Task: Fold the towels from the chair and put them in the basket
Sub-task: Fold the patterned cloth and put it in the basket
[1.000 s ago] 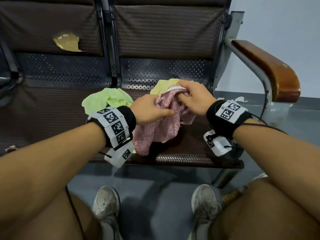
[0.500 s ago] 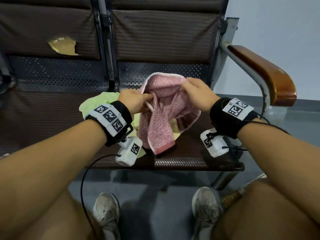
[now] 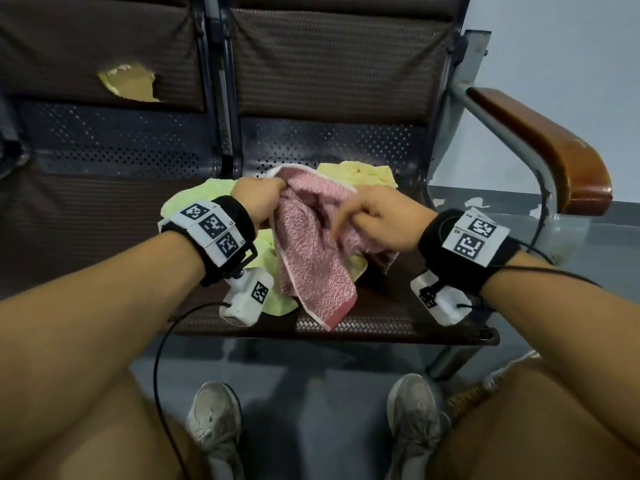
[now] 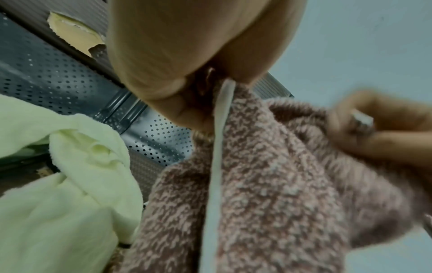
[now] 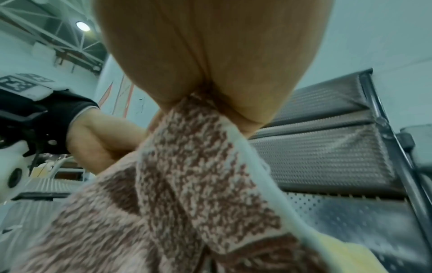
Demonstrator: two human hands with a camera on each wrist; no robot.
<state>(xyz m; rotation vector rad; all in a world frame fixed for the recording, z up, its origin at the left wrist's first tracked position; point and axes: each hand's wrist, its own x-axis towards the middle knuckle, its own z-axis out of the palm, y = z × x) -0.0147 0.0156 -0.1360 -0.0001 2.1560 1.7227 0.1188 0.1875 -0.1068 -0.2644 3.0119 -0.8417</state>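
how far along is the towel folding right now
Done: nothing visibly; no folded towel shows and the basket is not in view.
In hand: the left hand and right hand both grip the pink towel, held bunched above the chair seat, not yet folded.
Left: the green towel and yellow towel lie crumpled on the seat, then all go into the basket.

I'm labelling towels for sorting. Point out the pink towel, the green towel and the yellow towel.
pink towel [image 3: 317, 271], head view, hanging middle panel.
green towel [image 4: 70, 203], left wrist view, crumpled middle.
yellow towel [image 3: 360, 173], head view, top folds.
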